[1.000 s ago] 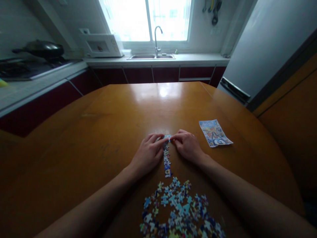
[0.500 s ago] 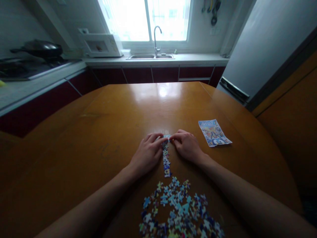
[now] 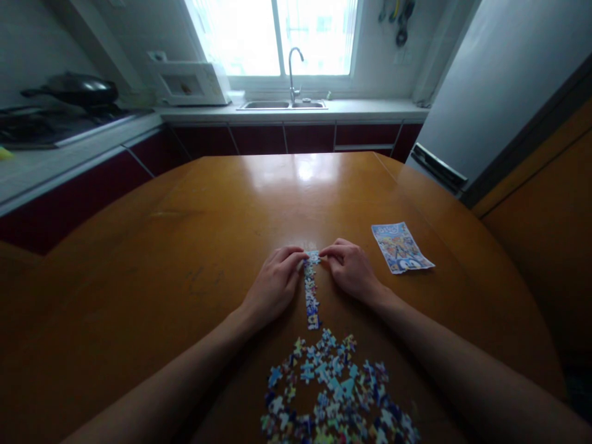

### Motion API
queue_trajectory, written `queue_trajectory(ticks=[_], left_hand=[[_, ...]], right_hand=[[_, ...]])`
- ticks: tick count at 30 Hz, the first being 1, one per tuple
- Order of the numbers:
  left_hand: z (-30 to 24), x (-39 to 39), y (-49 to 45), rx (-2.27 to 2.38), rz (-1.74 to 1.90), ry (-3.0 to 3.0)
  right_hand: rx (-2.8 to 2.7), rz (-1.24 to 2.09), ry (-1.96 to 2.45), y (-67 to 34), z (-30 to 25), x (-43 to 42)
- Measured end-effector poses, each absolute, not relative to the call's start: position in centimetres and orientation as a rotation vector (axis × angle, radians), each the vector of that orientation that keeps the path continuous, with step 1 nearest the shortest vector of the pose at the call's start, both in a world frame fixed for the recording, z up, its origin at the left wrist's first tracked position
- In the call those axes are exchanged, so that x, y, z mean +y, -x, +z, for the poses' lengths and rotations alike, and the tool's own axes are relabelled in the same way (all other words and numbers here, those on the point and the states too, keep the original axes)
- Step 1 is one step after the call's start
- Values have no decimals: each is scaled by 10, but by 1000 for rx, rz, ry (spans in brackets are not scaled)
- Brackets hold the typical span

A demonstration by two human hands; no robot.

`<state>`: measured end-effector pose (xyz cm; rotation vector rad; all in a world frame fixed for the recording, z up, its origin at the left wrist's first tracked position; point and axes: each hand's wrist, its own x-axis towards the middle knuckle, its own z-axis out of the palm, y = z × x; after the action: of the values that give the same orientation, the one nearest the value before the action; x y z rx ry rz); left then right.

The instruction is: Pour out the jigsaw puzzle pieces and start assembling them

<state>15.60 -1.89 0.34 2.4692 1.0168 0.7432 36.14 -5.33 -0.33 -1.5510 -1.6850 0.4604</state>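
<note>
A narrow strip of joined jigsaw puzzle pieces (image 3: 311,290) lies on the wooden table, its far end wider and light blue. At that end's left edge, my left hand (image 3: 280,274) has thumb and index finger closed against the strip. From the right, my right hand (image 3: 349,268) pinches a small light puzzle piece (image 3: 318,258) at the far corner, its fingertips partly hiding it. Whether that piece is fully joined I cannot tell. Nearer to me, between my forearms, spreads a pile of loose puzzle pieces (image 3: 340,388), blue, white, yellow and dark.
To the right of my hands a printed picture sheet (image 3: 401,248) lies flat on the wooden table (image 3: 222,209). Beyond the table are a counter with a sink (image 3: 282,105), a microwave (image 3: 189,83) and a pan (image 3: 78,89) on the stove. A fridge (image 3: 494,86) stands at right.
My left fingers have drawn back slightly to the left from the strip's far end, uncovering more of it. My right fingertips have shifted a little; the loose pile looks the same.
</note>
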Motion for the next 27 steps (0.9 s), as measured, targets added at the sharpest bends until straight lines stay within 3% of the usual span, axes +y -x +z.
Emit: queue_trajectory(ticks=[27], left_hand=[[3, -18, -157, 1051, 797, -2447]], right_hand=[[-1487, 458, 1458, -365, -6, -47]])
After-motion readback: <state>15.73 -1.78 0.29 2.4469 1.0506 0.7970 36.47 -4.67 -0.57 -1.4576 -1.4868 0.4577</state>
